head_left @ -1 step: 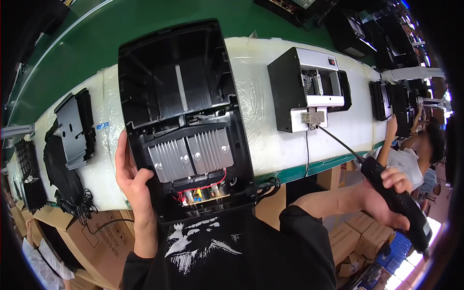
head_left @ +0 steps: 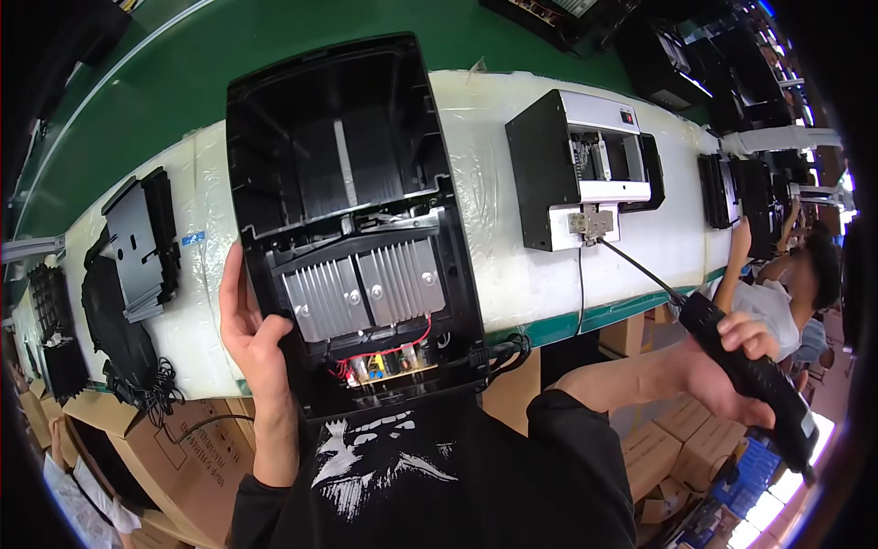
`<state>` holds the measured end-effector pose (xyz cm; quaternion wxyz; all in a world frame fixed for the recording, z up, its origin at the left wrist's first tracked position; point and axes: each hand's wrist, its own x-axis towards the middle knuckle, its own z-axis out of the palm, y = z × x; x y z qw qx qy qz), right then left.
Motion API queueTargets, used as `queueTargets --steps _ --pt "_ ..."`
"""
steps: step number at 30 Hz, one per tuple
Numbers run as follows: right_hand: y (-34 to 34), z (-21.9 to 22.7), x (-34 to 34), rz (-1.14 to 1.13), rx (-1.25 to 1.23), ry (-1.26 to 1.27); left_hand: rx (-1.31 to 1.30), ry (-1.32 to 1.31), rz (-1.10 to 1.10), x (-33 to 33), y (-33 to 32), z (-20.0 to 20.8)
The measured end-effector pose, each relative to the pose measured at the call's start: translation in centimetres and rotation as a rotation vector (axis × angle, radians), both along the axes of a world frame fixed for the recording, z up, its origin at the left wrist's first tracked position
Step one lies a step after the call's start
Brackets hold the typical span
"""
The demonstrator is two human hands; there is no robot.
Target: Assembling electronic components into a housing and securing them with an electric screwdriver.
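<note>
My left hand (head_left: 256, 339) grips the left edge of a large black plastic housing (head_left: 320, 174), its thumb on the near side wall. Inside the housing sit two finned silver heat sinks (head_left: 361, 288), and below them a small circuit board (head_left: 393, 361) with red wires. My right hand (head_left: 727, 380) is wrapped around a black electric screwdriver (head_left: 745, 375). The long bit points left, its tip at the metal block (head_left: 593, 223) on the front of a black and silver screw feeder (head_left: 585, 156). Whether a screw is on the tip, I cannot tell.
The white bench (head_left: 494, 265) carries black panels (head_left: 137, 247) and coiled cables (head_left: 151, 393) on the left. More black parts (head_left: 722, 190) lie at the right, near a person (head_left: 777, 302). Cardboard boxes (head_left: 206, 457) stand below the bench. Another person (head_left: 87, 494) is at lower left.
The black housing has shifted slightly to the right, with my left hand still on it. The screwdriver handle has moved a little left, its tip staying at the feeder.
</note>
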<state>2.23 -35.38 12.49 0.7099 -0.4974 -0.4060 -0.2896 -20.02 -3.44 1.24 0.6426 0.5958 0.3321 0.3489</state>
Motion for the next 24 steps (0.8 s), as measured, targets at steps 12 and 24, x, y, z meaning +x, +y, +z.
queueTargets --steps 12,24 --pt "3.2 0.8 4.2 0.286 -0.201 0.094 0.062 0.008 -0.047 0.6 0.4 -0.3" --pt "11.5 2.4 7.9 -0.064 -0.370 0.382 0.018 -0.092 -0.081 0.5 0.4 -0.2"
